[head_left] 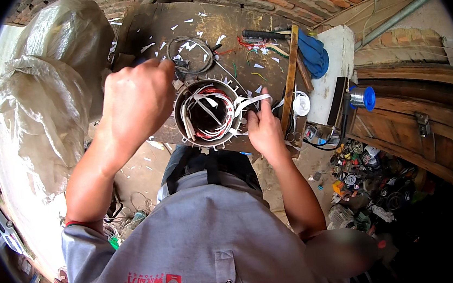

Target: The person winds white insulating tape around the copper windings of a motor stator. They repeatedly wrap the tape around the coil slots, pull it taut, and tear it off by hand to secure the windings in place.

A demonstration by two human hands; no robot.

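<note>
A round metal motor stator (pixel 187 137) stands on the wooden bench close in front of me, lined with windings (pixel 225 128) in red and white. White tape (pixel 247 102) runs from its right rim to my right hand (pixel 266 127), whose fingers are closed on the loose end. Raised at the stator's upper left is my left hand (pixel 140 95), curled into a fist with its back toward me. Its fingertips are hidden, so whatever it grips cannot be made out. Small white paper scraps (pixel 220 39) are scattered over the bench.
A coil of grey cable (pixel 210 56) lies behind the stator. To the right are a wooden stick (pixel 291 78), a blue cloth (pixel 313 54), a white roll (pixel 301 103) and a wire spool (pixel 363 98). A large plastic-wrapped bundle (pixel 51 104) stands left; motor parts (pixel 358 178) heap at lower right.
</note>
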